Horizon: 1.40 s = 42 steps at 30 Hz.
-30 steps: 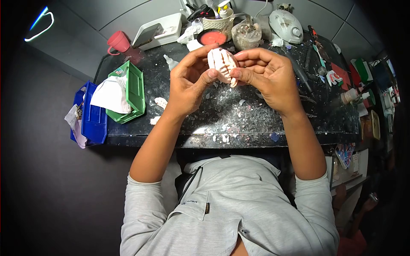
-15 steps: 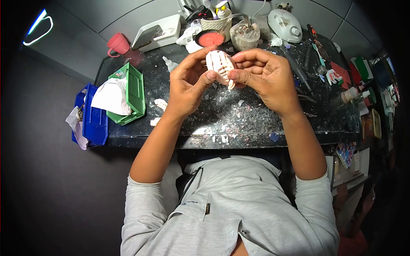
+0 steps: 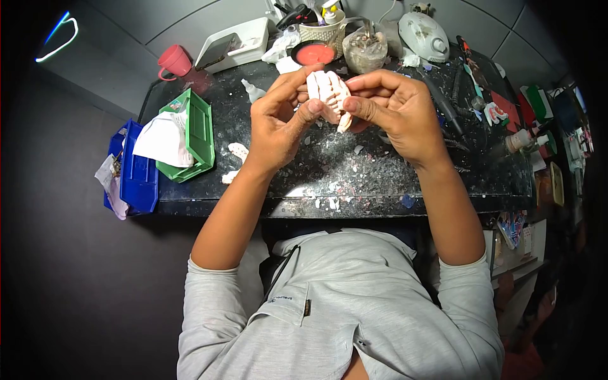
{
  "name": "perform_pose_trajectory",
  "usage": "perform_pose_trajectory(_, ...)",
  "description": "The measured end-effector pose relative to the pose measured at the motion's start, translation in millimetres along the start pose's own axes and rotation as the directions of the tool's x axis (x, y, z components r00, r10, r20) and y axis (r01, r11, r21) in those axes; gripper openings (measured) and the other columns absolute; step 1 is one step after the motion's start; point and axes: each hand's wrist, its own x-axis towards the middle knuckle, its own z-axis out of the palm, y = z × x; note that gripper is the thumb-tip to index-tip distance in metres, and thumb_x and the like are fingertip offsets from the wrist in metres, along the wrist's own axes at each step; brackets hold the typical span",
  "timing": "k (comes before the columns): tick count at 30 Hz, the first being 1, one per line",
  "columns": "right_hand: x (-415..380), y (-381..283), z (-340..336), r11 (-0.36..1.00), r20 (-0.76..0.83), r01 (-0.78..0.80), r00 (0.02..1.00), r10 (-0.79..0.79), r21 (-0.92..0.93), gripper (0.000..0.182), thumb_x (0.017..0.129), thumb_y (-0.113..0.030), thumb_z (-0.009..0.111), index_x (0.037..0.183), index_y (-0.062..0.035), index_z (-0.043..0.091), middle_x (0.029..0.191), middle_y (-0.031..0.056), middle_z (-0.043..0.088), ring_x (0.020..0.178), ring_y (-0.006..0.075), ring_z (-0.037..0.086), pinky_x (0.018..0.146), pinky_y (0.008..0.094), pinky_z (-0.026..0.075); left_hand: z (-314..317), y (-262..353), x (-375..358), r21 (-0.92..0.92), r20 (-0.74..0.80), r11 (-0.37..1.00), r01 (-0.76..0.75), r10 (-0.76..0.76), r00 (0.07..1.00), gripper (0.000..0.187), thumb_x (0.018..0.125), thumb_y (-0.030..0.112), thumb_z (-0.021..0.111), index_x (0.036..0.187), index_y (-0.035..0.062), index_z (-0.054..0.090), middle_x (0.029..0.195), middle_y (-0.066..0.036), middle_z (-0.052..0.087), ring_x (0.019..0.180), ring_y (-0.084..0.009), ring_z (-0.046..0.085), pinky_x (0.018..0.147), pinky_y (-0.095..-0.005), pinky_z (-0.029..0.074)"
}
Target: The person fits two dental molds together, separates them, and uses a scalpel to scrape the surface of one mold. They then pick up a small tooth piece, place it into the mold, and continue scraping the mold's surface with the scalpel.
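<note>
A pale pinkish-white dental cast (image 3: 328, 88) with ridges like teeth is held up over the middle of the bench. My left hand (image 3: 280, 120) grips its left side, the thumb pressed to the front and the fingers behind. On the other side my right hand (image 3: 399, 114) pinches the cast between thumb and fingers. Some fingertips are hidden behind it. Two pale molded pieces (image 3: 238, 151) lie on the bench beside my left forearm. White chips and dust cover the black benchtop (image 3: 354, 171) below my hands.
To the left are a green bin (image 3: 201, 136) with white paper, a blue bin (image 3: 140, 180) and a pink mug (image 3: 174, 61). Behind stand a white tray (image 3: 250, 41), a bowl of red material (image 3: 313, 54) and a bag-lined container (image 3: 364, 54). A handpiece (image 3: 446, 107) lies right.
The cast is tilted slightly differently between my hands, and my right thumb has shifted a little up and right. Both hands keep their hold.
</note>
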Motion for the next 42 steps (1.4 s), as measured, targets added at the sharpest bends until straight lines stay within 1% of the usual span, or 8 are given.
perform_pose_trajectory(3,0.3,-1.6,-1.6,1.0,0.006,-0.002,1.0,0.002,0.004,0.024,0.089,-0.005,0.076,0.108,0.0068,0.067,0.094,0.0142,0.075,0.083,0.0161,0.074,0.068,0.025,0.062,2.2,6.8,-0.9,-0.076,0.018,0.995,0.067,-0.066,0.998,0.049,0.095,0.01,0.069,0.137,-0.0112,0.052,0.122,-0.014,0.059,0.099,-0.0198,0.067,0.086,-0.0312,0.056)
perform_pose_trajectory(10,0.2,0.5,1.5,1.0,-0.02,0.009,1.0,-0.009,-0.012,0.024,0.088,-0.005,0.077,0.107,0.0071,0.067,0.093,0.0134,0.074,0.082,0.015,0.074,0.068,0.0238,0.061,3.3,7.2,-0.8,-0.009,0.015,0.999,0.038,-0.038,0.999,0.049,0.097,0.01,0.066,0.138,-0.0117,0.051,0.12,-0.014,0.058,0.095,-0.0186,0.068,0.084,-0.0304,0.057)
perform_pose_trajectory(12,0.0,0.5,1.3,0.995,-0.014,0.054,0.998,-0.055,-0.085,0.025,0.087,-0.004,0.077,0.106,0.0074,0.067,0.093,0.0135,0.074,0.081,0.015,0.074,0.069,0.0241,0.062,3.3,9.5,-2.0,-0.052,0.021,0.993,0.108,-0.107,0.994,0.057,0.095,0.021,0.071,0.138,-0.0106,0.052,0.135,-0.015,0.056,0.119,-0.0205,0.057,0.103,-0.0337,0.045)
perform_pose_trajectory(21,0.6,0.9,3.8,0.999,-0.019,0.042,0.999,-0.042,0.001,0.024,0.087,-0.004,0.077,0.106,0.0076,0.067,0.094,0.0136,0.074,0.083,0.0159,0.074,0.07,0.0243,0.062,1.2,5.8,-2.4,-0.077,0.023,0.99,0.119,-0.118,0.993,0.058,0.095,0.024,0.07,0.139,-0.0107,0.051,0.141,-0.016,0.053,0.125,-0.0228,0.055,0.106,-0.0376,0.044)
perform_pose_trajectory(31,-1.0,0.4,4.1,0.999,-0.025,0.032,0.999,-0.032,-0.016,0.025,0.086,-0.003,0.078,0.106,0.0068,0.068,0.093,0.0128,0.073,0.083,0.0145,0.073,0.072,0.0235,0.061,1.7,7.1,-2.4,-0.028,0.028,0.994,0.107,-0.106,0.994,0.059,0.094,0.021,0.072,0.14,-0.011,0.05,0.141,-0.018,0.053,0.126,-0.0237,0.055,0.108,-0.0374,0.043)
perform_pose_trajectory(33,-0.8,5.1,5.5,0.988,-0.02,0.147,0.989,-0.148,-0.053,0.025,0.086,-0.004,0.079,0.106,0.0064,0.068,0.093,0.0124,0.073,0.084,0.0137,0.073,0.073,0.0224,0.06,0.0,3.8,-2.6,-0.049,0.029,0.996,0.072,-0.07,0.997,0.062,0.093,0.02,0.072,0.141,-0.0112,0.048,0.142,-0.018,0.053,0.126,-0.0245,0.055,0.108,-0.0375,0.043)
perform_pose_trajectory(36,-1.6,5.6,6.4,0.978,-0.018,0.196,0.98,-0.198,-0.07,0.025,0.085,-0.004,0.079,0.106,0.0064,0.068,0.093,0.0123,0.073,0.084,0.0131,0.073,0.074,0.0217,0.06,0.4,4.5,-2.4,-0.054,0.028,0.997,0.063,-0.062,0.998,0.064,0.093,0.02,0.073,0.142,-0.0113,0.046,0.142,-0.019,0.053,0.127,-0.0251,0.055,0.108,-0.0379,0.043)
perform_pose_trajectory(42,-2.5,5.1,8.2,0.974,-0.029,0.21,0.977,-0.213,-0.09,0.022,0.087,-0.003,0.077,0.105,0.0063,0.069,0.094,0.0127,0.074,0.083,0.0133,0.074,0.073,0.0216,0.06,2.0,5.3,-3.0,-0.066,0.012,0.996,0.057,-0.057,0.998,0.064,0.093,0.021,0.073,0.142,-0.0117,0.047,0.141,-0.02,0.053,0.127,-0.0253,0.055,0.108,-0.038,0.043)
